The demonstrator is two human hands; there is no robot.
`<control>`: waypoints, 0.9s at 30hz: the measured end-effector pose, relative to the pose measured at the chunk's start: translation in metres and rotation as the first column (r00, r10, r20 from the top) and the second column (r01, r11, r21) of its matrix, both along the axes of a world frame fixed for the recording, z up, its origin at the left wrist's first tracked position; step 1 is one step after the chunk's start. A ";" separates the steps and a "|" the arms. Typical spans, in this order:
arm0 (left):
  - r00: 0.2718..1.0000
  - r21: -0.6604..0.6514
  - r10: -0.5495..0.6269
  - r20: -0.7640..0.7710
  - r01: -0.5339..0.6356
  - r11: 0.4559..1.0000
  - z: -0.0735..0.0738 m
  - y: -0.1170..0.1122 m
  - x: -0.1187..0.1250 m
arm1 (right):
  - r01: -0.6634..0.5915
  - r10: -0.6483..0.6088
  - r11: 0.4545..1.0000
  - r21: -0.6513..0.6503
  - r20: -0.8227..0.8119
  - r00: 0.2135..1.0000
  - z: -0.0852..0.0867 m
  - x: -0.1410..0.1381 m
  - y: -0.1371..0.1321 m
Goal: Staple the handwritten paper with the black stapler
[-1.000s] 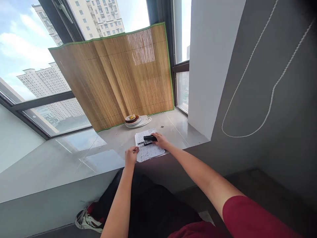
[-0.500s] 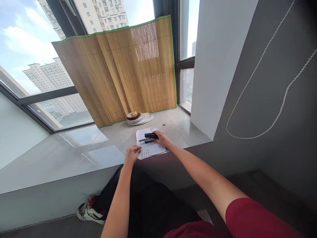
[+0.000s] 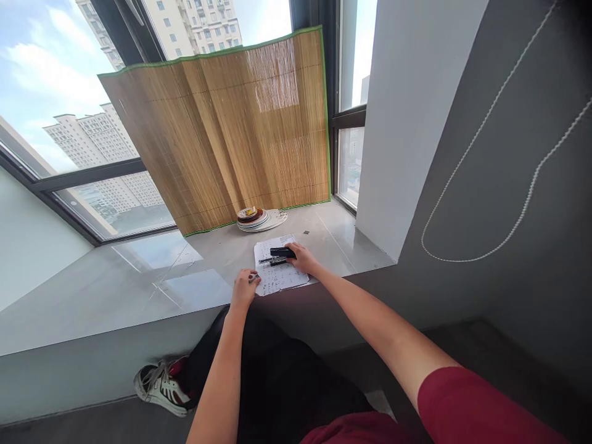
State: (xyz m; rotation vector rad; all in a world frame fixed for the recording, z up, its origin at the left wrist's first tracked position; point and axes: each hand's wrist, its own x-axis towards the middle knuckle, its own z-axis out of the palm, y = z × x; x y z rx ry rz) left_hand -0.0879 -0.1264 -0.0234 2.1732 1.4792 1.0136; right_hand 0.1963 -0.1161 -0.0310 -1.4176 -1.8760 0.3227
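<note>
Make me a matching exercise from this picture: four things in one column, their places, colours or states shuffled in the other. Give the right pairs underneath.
Column one
1. Stapler
2. Paper
3. Stack of plates
4. Bamboo mat

Column two
A. Straw-brown, edged in green
B. White, marked with writing, lying beneath the right hand and what it holds
C. Set on the window sill, farther from the person than the hands
D. Black, held by the right hand

Right pairs
1-D, 2-B, 3-C, 4-A
</note>
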 end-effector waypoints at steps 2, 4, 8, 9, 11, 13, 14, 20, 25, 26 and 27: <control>1.000 0.023 0.002 0.023 -0.002 1.000 0.003 -0.002 0.001 | 0.001 -0.001 1.000 0.001 -0.001 1.000 -0.001 0.000 0.001; 0.996 0.046 0.016 0.084 -0.020 0.999 0.004 -0.003 0.001 | 0.001 -0.001 1.000 0.002 0.000 1.000 -0.001 0.000 0.001; 0.951 0.055 0.064 0.302 -0.084 0.995 0.006 -0.005 -0.003 | 0.000 0.000 1.000 0.001 0.004 1.000 -0.003 0.000 0.003; 0.935 0.040 0.062 0.349 -0.081 0.996 0.008 -0.006 -0.004 | 0.000 0.000 1.000 0.000 0.006 1.000 -0.004 0.000 0.004; 0.896 0.005 0.052 0.440 -0.060 0.998 0.013 -0.005 -0.004 | 0.002 -0.002 1.000 0.000 0.009 1.000 -0.005 0.001 0.005; 0.838 -0.044 0.078 0.541 -0.064 0.997 0.025 -0.001 -0.001 | 0.004 -0.004 1.000 0.001 0.011 1.000 -0.006 0.001 0.007; 0.803 -0.073 0.104 0.587 -0.076 0.994 0.033 0.002 0.002 | 0.005 -0.005 1.000 0.002 0.013 1.000 -0.006 0.001 0.008; 0.749 -0.147 0.138 0.648 -0.055 0.988 0.086 0.049 0.045 | 0.011 -0.011 1.000 0.006 0.035 0.999 -0.008 0.004 0.010; 0.827 -0.102 0.061 0.559 -0.004 0.995 0.090 0.067 0.086 | 0.018 -0.018 1.000 0.002 0.054 0.998 -0.006 0.004 0.009; 0.843 -0.093 0.058 0.534 -0.009 0.996 0.085 0.064 0.089 | 0.018 -0.018 1.000 0.002 0.055 0.998 -0.005 0.003 0.009; 0.862 -0.080 0.053 0.504 -0.015 0.997 0.081 0.061 0.091 | 0.018 -0.018 1.000 0.002 0.053 0.998 -0.005 0.003 0.009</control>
